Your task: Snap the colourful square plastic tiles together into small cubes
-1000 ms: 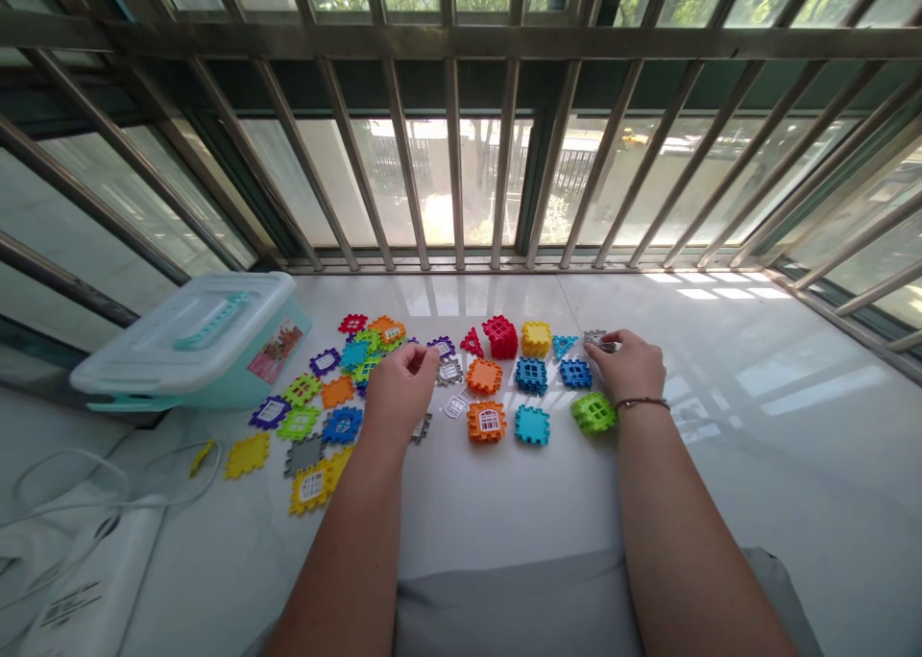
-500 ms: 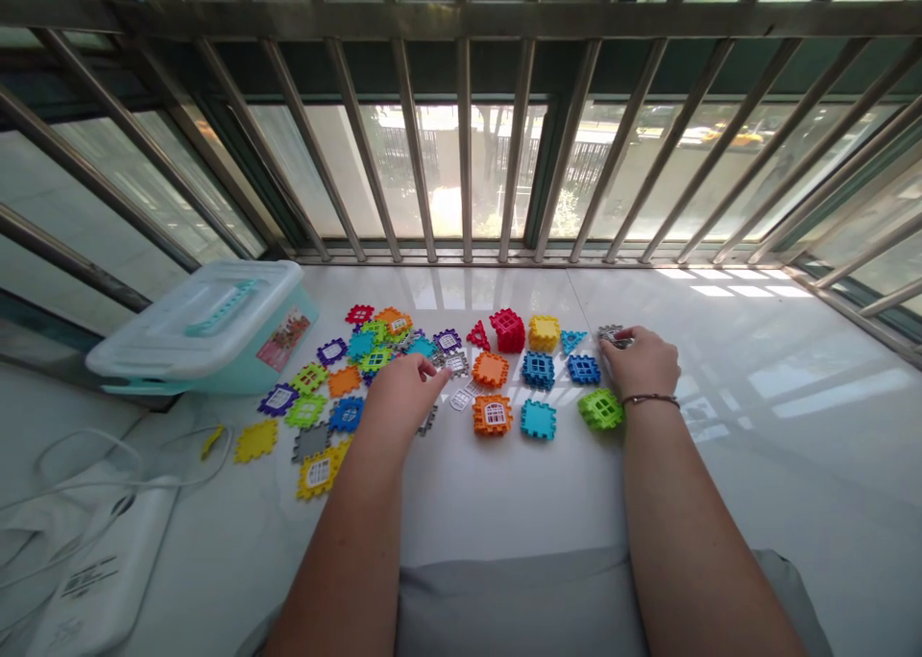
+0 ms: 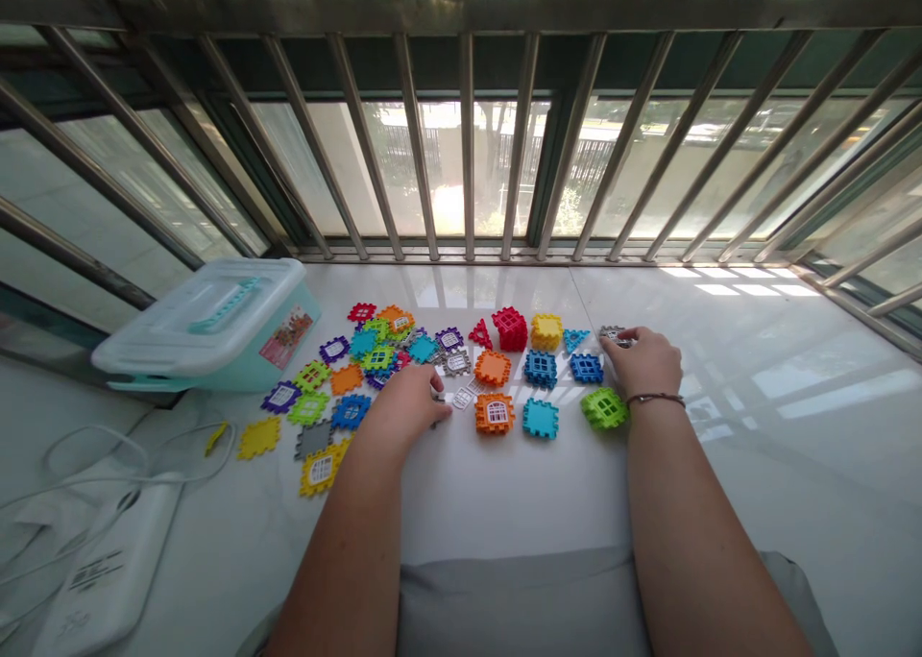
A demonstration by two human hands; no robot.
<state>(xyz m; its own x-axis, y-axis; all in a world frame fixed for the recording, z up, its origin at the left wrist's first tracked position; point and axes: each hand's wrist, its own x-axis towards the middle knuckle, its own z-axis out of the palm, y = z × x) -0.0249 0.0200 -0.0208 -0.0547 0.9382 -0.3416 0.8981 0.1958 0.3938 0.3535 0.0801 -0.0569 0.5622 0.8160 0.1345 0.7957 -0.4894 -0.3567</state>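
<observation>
My left hand [image 3: 407, 402] is curled over a grey interlocking tile [image 3: 436, 424], with finger and thumb at its edge; most of that tile is hidden. Beside these fingers lie a white window insert [image 3: 462, 400] and a grey tile with a white window [image 3: 455, 362]. Farther right, my right hand [image 3: 644, 361] has its fingers closed on grey interlocking tiles [image 3: 614, 333], which rest on the white surface and are partly covered. Near that wrist is a green stack [image 3: 603, 407]. Blue tiles [image 3: 586, 368] and a light-blue triangle [image 3: 574, 340] lie to its left.
Mixed coloured tiles [image 3: 350, 379] spread on the left. Stacks in red [image 3: 510, 329], yellow [image 3: 546, 331], orange [image 3: 494, 414] and blue [image 3: 540, 369] stand mid-surface. A lidded teal box [image 3: 208, 326], a white power strip [image 3: 108, 566] with cables and metal bars [image 3: 468, 158] surround the area.
My left hand has moved slightly toward me, from beside the windowed grey tile to the nearer grey tile. The right hand stays on its grey tiles.
</observation>
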